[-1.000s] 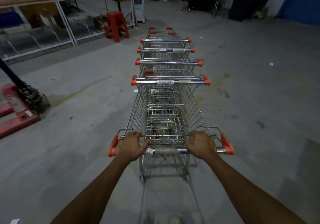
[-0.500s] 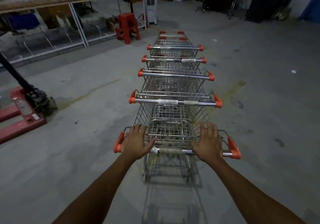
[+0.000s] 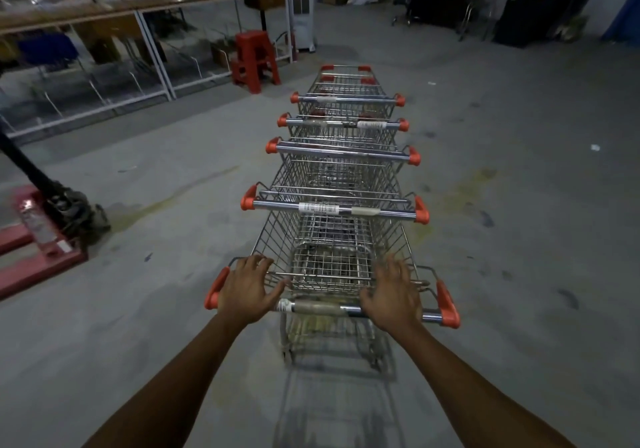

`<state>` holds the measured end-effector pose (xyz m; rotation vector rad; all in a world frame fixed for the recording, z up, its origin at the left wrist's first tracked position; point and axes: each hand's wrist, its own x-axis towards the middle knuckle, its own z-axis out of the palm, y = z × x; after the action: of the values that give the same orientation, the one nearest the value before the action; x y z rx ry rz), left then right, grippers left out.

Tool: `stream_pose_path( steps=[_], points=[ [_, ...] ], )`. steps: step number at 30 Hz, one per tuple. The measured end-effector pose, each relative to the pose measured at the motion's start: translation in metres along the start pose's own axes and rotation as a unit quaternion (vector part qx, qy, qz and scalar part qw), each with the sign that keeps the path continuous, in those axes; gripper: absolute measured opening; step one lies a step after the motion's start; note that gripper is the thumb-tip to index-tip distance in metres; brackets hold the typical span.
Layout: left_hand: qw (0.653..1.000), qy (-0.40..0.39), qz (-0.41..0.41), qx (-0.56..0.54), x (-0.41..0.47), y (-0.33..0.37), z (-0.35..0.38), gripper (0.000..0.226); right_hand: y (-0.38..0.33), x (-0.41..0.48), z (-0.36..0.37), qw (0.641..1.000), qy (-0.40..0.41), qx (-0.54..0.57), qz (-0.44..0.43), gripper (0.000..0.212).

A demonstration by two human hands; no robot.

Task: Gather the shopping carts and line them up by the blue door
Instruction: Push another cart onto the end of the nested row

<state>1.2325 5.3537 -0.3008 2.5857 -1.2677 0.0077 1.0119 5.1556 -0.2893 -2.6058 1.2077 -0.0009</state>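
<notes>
Head cam: left hand (image 3: pixel 247 288) and right hand (image 3: pixel 393 295) rest palms on the nearest cart's handle (image 3: pixel 322 307), fingers spread loose, not wrapped. Nested shopping carts (image 3: pixel 341 156) stretch toward 12 o'clock. Barcode sticker (image 3: pixel 318 208) on the next handle is unreadable. Blue door (image 3: pixel 627 7) sits at 1 o'clock.

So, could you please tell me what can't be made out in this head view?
Head view:
- Blue door: cut off by the top right edge.
- Farthest carts: count unclear, nested behind nearer ones.
- Handle label: print too small.
- Pallet jack: blurred, cut by the left edge.
</notes>
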Motion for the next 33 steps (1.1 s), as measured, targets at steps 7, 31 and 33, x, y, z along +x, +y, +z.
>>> stream_pose_path(
  steps=[7,31,33],
  points=[
    [1.000,-0.014,0.011,0.010,0.051,-0.038,-0.004,0.077,-0.036,0.045,0.007,1.000,-0.001,-0.007,0.005,0.057],
    [0.995,-0.061,0.076,0.013,0.286,-0.195,-0.009,0.071,-0.184,0.244,0.013,0.996,0.054,0.029,0.059,0.059],
    [0.994,-0.066,0.082,0.016,0.309,-0.205,-0.010,0.073,-0.193,0.264,0.013,0.996,0.065,0.027,0.057,0.061]
  ],
)
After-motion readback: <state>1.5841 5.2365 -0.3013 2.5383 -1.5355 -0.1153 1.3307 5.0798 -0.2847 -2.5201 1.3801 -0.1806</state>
